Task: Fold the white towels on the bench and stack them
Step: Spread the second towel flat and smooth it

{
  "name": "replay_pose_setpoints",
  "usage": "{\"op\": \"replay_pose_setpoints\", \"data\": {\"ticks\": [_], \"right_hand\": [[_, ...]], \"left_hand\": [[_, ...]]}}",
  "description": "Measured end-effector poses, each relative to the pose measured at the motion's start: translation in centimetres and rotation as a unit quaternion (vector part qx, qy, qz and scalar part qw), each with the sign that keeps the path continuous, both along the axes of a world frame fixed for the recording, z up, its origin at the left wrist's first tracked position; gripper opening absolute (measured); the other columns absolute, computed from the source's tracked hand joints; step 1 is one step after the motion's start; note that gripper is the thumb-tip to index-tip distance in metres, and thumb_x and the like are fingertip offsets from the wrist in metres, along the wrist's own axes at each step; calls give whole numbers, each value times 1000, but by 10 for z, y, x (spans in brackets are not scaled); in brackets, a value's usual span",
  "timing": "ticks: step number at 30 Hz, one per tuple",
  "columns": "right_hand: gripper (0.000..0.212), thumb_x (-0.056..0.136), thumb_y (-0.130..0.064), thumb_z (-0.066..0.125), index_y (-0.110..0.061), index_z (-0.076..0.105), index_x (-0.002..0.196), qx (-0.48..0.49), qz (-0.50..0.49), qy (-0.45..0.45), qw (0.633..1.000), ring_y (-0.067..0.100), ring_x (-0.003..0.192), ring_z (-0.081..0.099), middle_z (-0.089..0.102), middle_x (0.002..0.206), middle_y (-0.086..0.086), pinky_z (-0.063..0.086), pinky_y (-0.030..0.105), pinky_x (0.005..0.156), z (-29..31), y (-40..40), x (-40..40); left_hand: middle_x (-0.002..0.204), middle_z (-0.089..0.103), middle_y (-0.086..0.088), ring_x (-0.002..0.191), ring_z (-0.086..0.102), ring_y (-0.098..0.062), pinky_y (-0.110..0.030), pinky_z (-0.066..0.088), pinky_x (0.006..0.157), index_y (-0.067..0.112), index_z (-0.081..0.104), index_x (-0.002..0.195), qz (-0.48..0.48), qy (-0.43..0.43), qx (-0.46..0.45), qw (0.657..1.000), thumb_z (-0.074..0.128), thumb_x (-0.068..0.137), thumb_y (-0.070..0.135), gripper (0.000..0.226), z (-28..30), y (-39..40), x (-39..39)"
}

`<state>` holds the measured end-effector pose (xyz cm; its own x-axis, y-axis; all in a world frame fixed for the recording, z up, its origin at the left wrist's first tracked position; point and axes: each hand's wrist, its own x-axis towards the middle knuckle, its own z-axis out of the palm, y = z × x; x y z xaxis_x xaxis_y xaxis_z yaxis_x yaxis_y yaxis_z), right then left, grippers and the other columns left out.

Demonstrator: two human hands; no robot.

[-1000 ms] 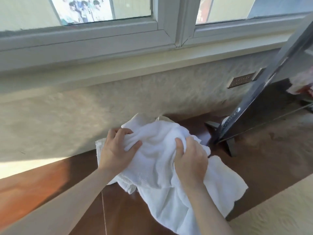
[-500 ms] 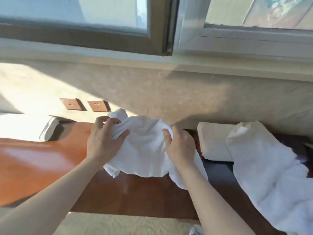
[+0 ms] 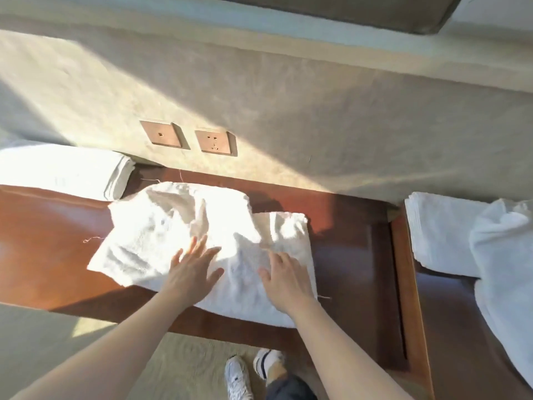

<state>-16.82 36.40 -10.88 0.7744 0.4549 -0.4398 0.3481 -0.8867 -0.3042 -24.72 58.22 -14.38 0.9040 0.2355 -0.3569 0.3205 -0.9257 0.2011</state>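
Sunlight falls across a crumpled white towel [image 3: 184,241] that lies spread over the middle of the wooden bench [image 3: 349,255], its near edge hanging just past the bench's front edge. The cloth is wrinkled and unevenly laid, with a smaller flap reaching out toward the right.

The left hand [image 3: 193,272] rests flat on the near middle of the towel, fingers straight and fanned apart, gripping nothing. The right hand [image 3: 284,280] lies on the towel's near right part, palm down with fingers extended and only slightly bent, pressing the cloth rather than pinching it. Both bare forearms reach in from the bottom of the view.

At the far left of the bench, against the wall, sits a folded stack of towels [image 3: 63,170] in bright light, its layered edges facing the crumpled towel and nearly touching its far left corner. At the right, on a separate darker section of the bench, a second folded stack [image 3: 438,232] lies against the wall, and a loose unfolded towel [image 3: 507,272] is draped partly over it and trails down toward the near right.

Two brown socket plates [image 3: 190,137] are set side by side in the wall just above the bench. Below the bench, on the pale floor, the person's white shoes [image 3: 251,373] show.
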Motion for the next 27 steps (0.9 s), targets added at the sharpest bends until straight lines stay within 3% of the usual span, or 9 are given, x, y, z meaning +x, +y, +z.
{"op": "replay_pose_setpoints", "data": {"ticks": [4,6,9,11,15,18,21,24,27], "right_hand": [[48,106,-46,34,-13,44,140,7,0,21,1000,26,130,44,49,143,6,33,41,114,-21,-11,16],[49,107,-45,33,-14,38,145,22,-3,18,1000,26,138,38,41,150,6,29,40,119,-33,-10,26],[60,108,-45,27,-16,13,159,56,-24,34,998,27,156,6,8,169,6,8,41,128,-57,-2,38],[64,109,-45,23,-17,-2,162,62,-28,20,997,25,156,-11,-10,170,6,-6,39,126,-74,3,43],[67,108,-43,20,-19,-14,160,36,-27,-12,999,26,151,-28,-23,167,9,-16,44,124,-105,6,44],[66,106,-49,13,-18,-5,162,22,-56,-38,998,30,154,-19,-14,168,10,-10,49,125,-121,12,44],[65,106,-50,19,-16,15,162,33,-69,-105,992,32,156,2,6,169,10,8,53,125,-135,12,53],[68,104,-55,24,-19,18,162,36,-69,-138,987,28,157,3,8,170,7,7,52,126,-148,6,71],[70,103,-59,17,-22,15,162,22,-76,-145,986,25,157,-1,4,170,4,5,52,126,-153,2,83]], "left_hand": [[171,-1,2,157,-4,-20,-47,11,124,39,25,157,-65,46,-29,996,40,102,57,60,-17,-31,15],[170,-4,5,156,-8,-19,-46,9,125,41,21,158,-77,52,-31,995,38,102,59,61,-22,-39,30],[170,-12,6,155,-16,-19,-48,8,127,44,13,158,-106,66,-21,992,37,101,62,64,-33,-40,59],[169,-17,5,154,-21,-19,-48,5,127,43,5,159,-117,74,-6,990,30,98,69,71,-44,-42,75],[160,-39,4,147,-37,-22,-44,-11,125,45,-30,150,-127,83,-2,989,2,87,82,80,-68,-51,83],[160,-40,2,147,-38,-23,-44,-12,125,42,-34,150,-125,64,11,990,-4,85,80,81,-83,-55,82],[165,-31,-2,151,-31,-25,-45,-12,125,37,-17,159,-122,31,8,992,-3,92,78,80,-94,-53,90],[169,-5,-12,155,-6,-37,-53,6,124,26,11,163,-150,-17,5,989,17,97,72,80,-103,-53,105],[169,-12,-7,155,-14,-31,-50,-1,124,31,1,163,-167,-34,-5,985,19,97,72,80,-110,-50,118]]}}
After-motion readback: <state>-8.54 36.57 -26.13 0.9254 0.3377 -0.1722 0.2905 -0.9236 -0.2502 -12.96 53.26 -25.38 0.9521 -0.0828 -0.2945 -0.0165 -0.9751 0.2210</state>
